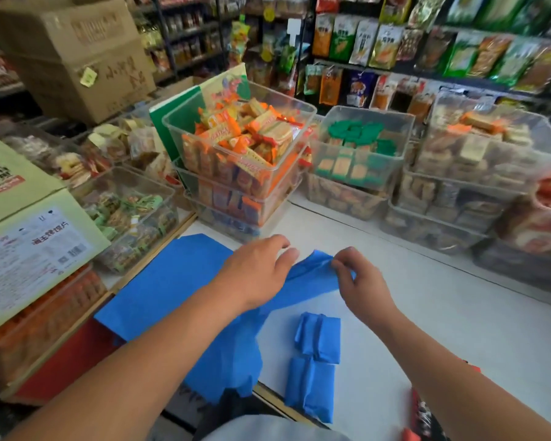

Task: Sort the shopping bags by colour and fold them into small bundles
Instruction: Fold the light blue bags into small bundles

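A: Bags first. Flat blue sheet (159, 288) lies at the desk's (458, 313) left edge, overhanging it. Looks like thin film: I'd expect it to be light, limp, slippery and quick to crease.
B: The one in work?
A: Blue bag (312, 278), gathered into a long strip. It runs from the near desk edge up under both hands. Best taken at the ends, since mid-span it'd likely sag.
B: Finished ones?
A: Far bundle (318, 338) and near bundle (310, 389), touching end to end, just right of the strip.
B: Hands?
A: Left hand (255, 275) lies on the strip, fingers nearly straight, pressing it down. Right hand (360, 284) pinches the strip's far end between thumb and fingertips.
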{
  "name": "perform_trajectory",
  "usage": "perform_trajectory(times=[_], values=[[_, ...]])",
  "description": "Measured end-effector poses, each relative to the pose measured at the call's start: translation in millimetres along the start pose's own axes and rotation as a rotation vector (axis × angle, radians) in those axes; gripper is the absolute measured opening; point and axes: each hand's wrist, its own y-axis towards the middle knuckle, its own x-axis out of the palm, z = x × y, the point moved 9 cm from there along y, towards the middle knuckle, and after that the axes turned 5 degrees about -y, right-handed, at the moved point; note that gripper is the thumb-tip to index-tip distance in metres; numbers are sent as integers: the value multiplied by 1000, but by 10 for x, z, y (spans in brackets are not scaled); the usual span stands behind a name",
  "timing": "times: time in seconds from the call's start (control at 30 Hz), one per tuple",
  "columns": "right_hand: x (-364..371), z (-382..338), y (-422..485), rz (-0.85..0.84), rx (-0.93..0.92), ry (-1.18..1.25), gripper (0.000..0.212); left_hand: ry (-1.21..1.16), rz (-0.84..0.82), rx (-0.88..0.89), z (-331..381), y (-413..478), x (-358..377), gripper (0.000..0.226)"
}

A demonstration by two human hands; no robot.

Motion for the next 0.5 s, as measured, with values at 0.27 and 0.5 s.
perform_trajectory(times=[0.27, 0.5], values=[[-1060, 214, 299, 437, 298, 204, 14, -30, 455, 183, 349, 199, -563, 41], [-1354, 891, 314, 549, 517, 227, 20, -547, 470, -146, -253, 724, -118, 9]])
